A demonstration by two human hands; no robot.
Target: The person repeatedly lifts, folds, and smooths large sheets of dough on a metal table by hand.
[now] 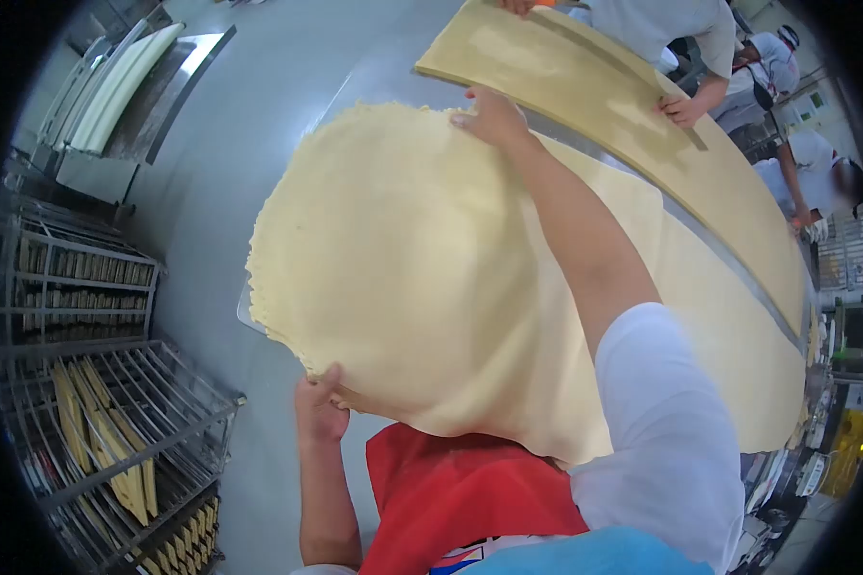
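Note:
A wide, thin sheet of pale dough (402, 249) spans the middle of the view, with a ragged left edge and soft folds toward its right. My left hand (323, 407) pinches its near-left edge, thumb on top and fingers mostly hidden below. At the far edge, my right hand (491, 115) is closed on the dough, with my forearm reaching across the sheet. The dough continues to the right over the work table (331, 105).
Beyond the dough lies a long, thick dough slab (585, 72), with a co-worker's hand (682, 109) on it. More people stand at the upper right. Metal racks (86, 307) holding trays and boards are at the left, and a machine with white rollers (129, 86) is at the upper left.

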